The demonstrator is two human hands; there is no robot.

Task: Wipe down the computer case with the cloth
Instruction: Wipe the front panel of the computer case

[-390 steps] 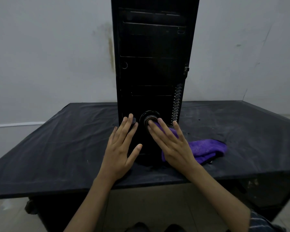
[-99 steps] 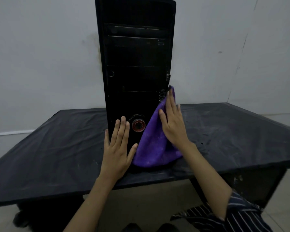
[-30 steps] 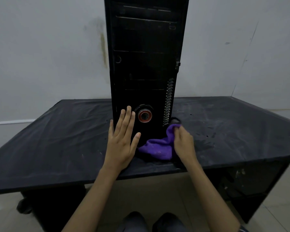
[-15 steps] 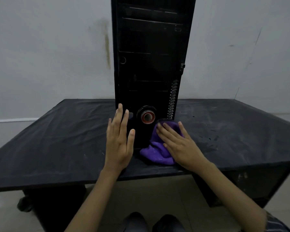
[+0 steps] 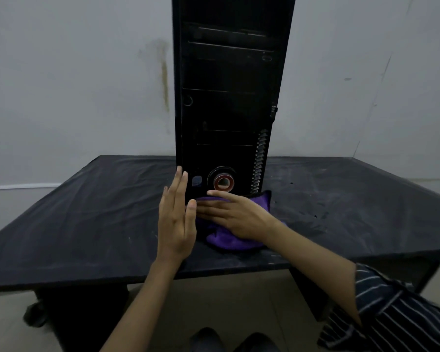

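Head view, looking down, close

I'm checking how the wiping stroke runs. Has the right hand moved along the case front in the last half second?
Yes. The right hand, pressing the purple cloth, has slid leftward along the computer case bottom, fingertips now below the red-ringed button.

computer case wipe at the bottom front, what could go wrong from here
The computer case stands tall and narrow near the table's front edge; a hard sideways wipe could shift or tip it, with only the left hand flat at its lower left corner. The right hand presses the purple cloth just under the round red-ringed button, which it might bump.
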